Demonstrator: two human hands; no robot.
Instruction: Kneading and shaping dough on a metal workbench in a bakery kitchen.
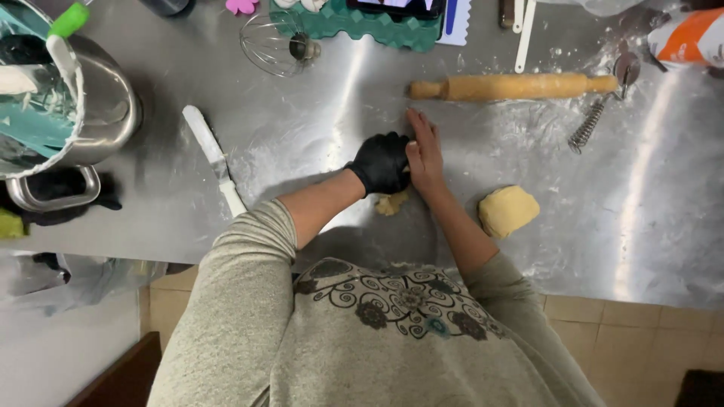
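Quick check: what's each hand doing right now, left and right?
Left hand: black-gloved, curled shut over the small dough piece.
Right hand: bare, open and flat, edge pressed against the left hand.

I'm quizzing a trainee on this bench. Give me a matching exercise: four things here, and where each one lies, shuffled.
Things:
1. rolling pin
2. dough ball
3. spatula
4. whisk

Places:
A. left of the gloved left hand
B. right of the bare right hand, near the table edge
C. far side, beside the green tray
D. just beyond both hands, lying crosswise

Pairs: 1-D, 2-B, 3-A, 4-C
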